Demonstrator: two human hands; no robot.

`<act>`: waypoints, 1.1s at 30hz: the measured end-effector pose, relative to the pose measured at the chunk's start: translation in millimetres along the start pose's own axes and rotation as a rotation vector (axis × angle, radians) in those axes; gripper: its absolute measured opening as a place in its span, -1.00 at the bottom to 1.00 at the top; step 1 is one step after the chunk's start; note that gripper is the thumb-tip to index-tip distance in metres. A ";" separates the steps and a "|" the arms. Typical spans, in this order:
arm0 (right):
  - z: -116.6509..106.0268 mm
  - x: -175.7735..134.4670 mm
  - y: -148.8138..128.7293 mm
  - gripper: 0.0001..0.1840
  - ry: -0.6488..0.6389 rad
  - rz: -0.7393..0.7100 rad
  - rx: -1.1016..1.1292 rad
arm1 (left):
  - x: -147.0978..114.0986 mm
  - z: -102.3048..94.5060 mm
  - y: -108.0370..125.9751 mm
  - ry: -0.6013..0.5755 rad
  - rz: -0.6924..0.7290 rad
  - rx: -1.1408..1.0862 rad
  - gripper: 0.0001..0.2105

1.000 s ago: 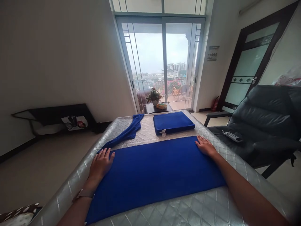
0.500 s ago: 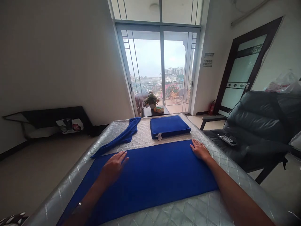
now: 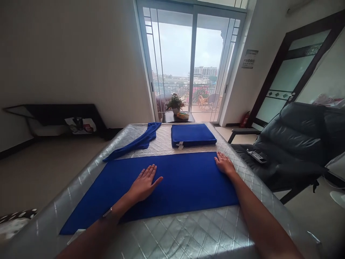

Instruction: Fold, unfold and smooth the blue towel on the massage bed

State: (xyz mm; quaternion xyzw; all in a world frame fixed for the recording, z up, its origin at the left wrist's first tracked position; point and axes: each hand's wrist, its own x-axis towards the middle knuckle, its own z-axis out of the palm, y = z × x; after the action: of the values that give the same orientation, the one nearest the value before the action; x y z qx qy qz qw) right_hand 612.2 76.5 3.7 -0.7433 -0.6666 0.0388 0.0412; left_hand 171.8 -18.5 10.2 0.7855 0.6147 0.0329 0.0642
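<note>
A blue cloth (image 3: 185, 183) lies spread out flat before me, with a white tag showing at its near left corner beside my forearm. My left hand (image 3: 144, 183) rests on the cloth left of its middle, palm down, fingers stretched and thumb apart. At the far right corner, my right hand (image 3: 225, 163) lies flat with its fingers extended over the cloth's edge. Beyond the cloth sits a neat stack of folded blue cloths (image 3: 192, 135) with a white tag at its front. A crumpled blue cloth (image 3: 140, 142) trails along the far left.
Everything lies on a silver quilted mattress (image 3: 172, 237). A dark reclining armchair (image 3: 293, 140) with a remote-like device (image 3: 256, 156) stands to the right. Past the far edge is a small table with a potted plant (image 3: 175, 103). A black rack (image 3: 61, 120) stands by the left wall.
My left hand has slid to the right across the cloth, its fingers now more spread. My right hand stays at the far right corner. The view has tilted down slightly.
</note>
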 end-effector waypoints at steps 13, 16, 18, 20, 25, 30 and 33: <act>4.8 4.5 4.8 -0.28 0.025 -0.012 -0.009 | -101.2 19.7 -209.9 0.196 -0.357 0.060 -0.12; 4.7 3.8 4.0 -0.27 0.023 -0.014 -0.025 | -103.2 19.5 -204.2 0.204 -0.356 0.032 -0.14; 4.0 3.0 2.9 -0.28 0.016 -0.014 -0.047 | -101.8 17.2 -198.2 0.195 -0.364 0.014 -0.14; 1.4 2.1 0.3 -0.29 0.024 0.012 -0.084 | -100.7 14.5 -194.0 0.199 -0.364 0.008 -0.14; -17.3 -8.5 -34.5 -0.32 0.141 0.033 -0.240 | -100.1 12.8 -192.1 0.204 -0.351 -0.003 -0.14; -21.6 -60.5 -134.7 -0.31 0.184 -0.236 -0.164 | -98.7 20.8 -197.0 0.270 -0.315 0.006 -0.17; -7.6 -103.4 -193.1 -0.22 0.043 -0.437 0.003 | -98.2 24.2 -198.9 0.306 -0.294 0.015 -0.20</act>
State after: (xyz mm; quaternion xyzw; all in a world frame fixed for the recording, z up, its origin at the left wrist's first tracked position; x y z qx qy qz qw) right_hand 411.1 -5.6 33.4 -0.5818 -0.8107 0.0142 0.0639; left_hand -40.0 -68.3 -39.1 0.6736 0.7255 0.1374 -0.0316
